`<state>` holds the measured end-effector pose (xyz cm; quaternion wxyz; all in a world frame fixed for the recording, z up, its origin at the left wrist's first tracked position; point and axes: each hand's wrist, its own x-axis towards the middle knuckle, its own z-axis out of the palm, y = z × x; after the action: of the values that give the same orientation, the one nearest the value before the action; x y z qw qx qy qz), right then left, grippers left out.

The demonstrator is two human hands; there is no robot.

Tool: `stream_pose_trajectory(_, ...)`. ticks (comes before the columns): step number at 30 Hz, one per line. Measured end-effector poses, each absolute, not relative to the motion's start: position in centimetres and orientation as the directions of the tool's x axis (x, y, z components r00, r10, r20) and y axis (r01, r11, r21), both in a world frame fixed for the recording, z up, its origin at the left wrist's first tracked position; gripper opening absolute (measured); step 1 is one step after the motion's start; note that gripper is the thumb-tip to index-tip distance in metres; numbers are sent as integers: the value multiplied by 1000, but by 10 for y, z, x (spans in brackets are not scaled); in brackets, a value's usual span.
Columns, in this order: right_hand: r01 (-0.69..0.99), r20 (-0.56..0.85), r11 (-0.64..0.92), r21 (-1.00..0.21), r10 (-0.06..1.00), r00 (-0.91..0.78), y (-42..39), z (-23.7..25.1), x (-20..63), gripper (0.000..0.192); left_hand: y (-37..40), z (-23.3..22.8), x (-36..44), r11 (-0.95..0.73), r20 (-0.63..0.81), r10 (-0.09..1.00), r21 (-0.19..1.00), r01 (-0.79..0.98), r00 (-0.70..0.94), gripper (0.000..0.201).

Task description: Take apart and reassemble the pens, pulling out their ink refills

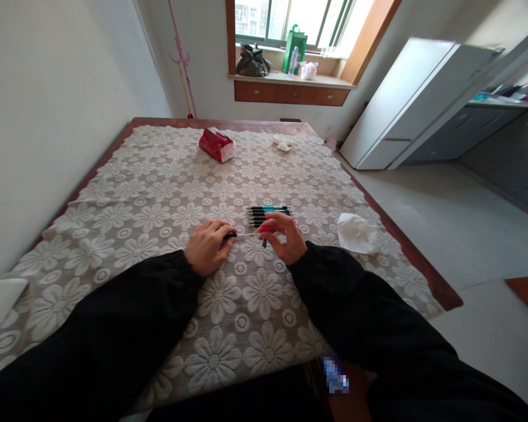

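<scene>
Your left hand [207, 246] is pinching the dark end of a thin pen refill [243, 235], and your right hand [282, 237] is closing its fingertips on the other end, just above the lacy flower tablecloth [158, 199]. A neat row of slim black pens [269, 214] is lying just behind your right hand. A soft crumpled tissue [356, 232] is sitting to the right, and a shiny red tissue pack [217, 144] is resting far back.

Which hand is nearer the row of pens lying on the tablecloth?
Right. The right hand sits just in front of the pens, its fingers almost at the nearest one. The left hand is farther off, to their left and nearer the person.
</scene>
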<state>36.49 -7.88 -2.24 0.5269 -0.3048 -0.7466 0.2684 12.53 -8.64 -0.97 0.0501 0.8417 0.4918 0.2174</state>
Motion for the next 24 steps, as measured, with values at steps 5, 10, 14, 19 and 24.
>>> stream_pose_trajectory(5, 178, 639, 692, -700, 718, -276, -78, -22, 365, 14, -87, -8, 126, -507, 307, 853, 294, 811, 422, 21)
stream_pose_trajectory(10, 214, 650, 710, -671, 702, -290, -79, -21, 366, 6, -86, -9, 125, -510, 308, 851, 298, 807, 424, 20)
stream_pose_trajectory(14, 221, 641, 685, -694, 728, -243, -80, -20, 365, 25, -86, -10, 125, -509, 306, 852, 292, 809, 425, 21)
stream_pose_trajectory(19, 274, 704, 744, -610, 667, -245, -80, -12, 366, 12, -86, -9, 125, -514, 311, 849, 300, 804, 427, 19)
stream_pose_trajectory(24, 264, 724, 758, -596, 650, -232, -80, -5, 367, 14, -86, -8, 126, -509, 313, 853, 325, 797, 418, 17)
